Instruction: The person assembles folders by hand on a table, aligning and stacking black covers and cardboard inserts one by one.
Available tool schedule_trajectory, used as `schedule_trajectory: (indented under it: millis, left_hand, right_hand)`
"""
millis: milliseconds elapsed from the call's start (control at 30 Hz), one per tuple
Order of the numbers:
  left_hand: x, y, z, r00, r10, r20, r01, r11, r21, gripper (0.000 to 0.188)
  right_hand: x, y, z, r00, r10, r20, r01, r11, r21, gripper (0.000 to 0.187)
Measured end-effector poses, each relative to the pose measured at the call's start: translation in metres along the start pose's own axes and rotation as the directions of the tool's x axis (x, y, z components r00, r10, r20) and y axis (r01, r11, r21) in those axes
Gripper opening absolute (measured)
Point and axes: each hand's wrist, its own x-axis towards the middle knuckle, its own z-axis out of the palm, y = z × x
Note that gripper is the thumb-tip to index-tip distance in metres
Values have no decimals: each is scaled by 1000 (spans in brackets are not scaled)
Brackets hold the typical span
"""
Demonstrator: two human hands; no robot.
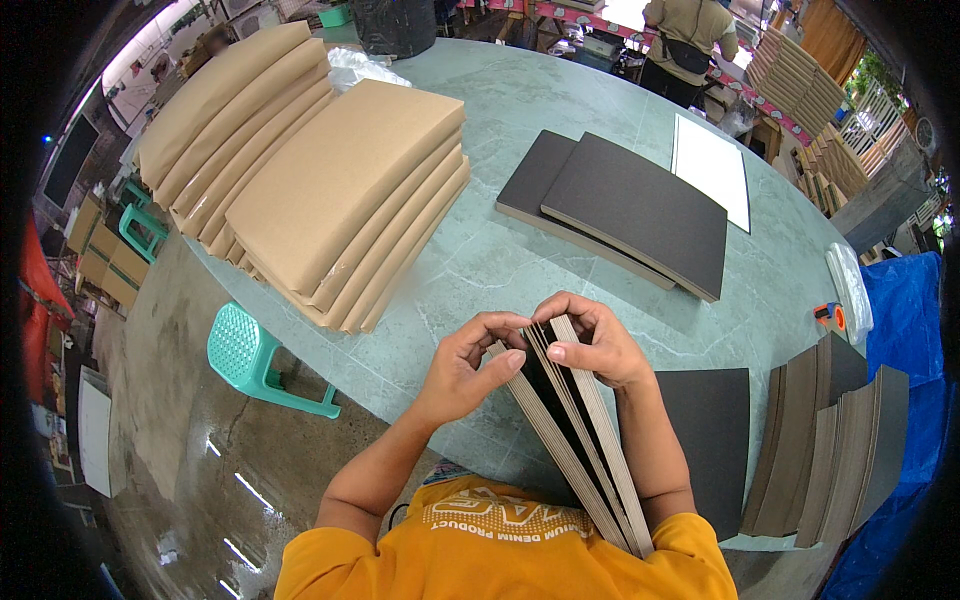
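Here, boards between left grip and right grip, both clamped on far ends.

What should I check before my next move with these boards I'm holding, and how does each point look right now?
1. Left grip: ok; the left hand holds the left part of the boards near their top end.
2. Right grip: ok; the right hand has its thumb on the right part.
3. Held edges flush: not ok; the boards are spread, with dark gaps between them.
4. Number of boards held: cannot tell; the edges are too fine.
5. Black piles ahead aligned: not ok; the upper one sits off to the right.
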Motion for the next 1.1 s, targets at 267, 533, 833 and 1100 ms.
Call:
schedule_trajectory:
  millis: [267,533,833,1100]
  left_hand:
    - [4,8,4,999,-36,-20,38,994,106,36]
    - [6,-3,2,1000,12,10,-13,996,90,46]
    - [4,6,5,998,-47,29,43,993,107,38]
    - [2,-2,5,994,87,-68,-71,976,207,35]
  right_hand:
    - [-1,-2,0,999,-14,-33,14,1000,-12,42]
    - [-1,2,-1,998,2,-57,-5,999,-44,44]
    - [-2,-3,2,998,0,-67,-2,999,-35,40]
    - [-3,1,-5,1000,-9,-27,9,1000,11,39]
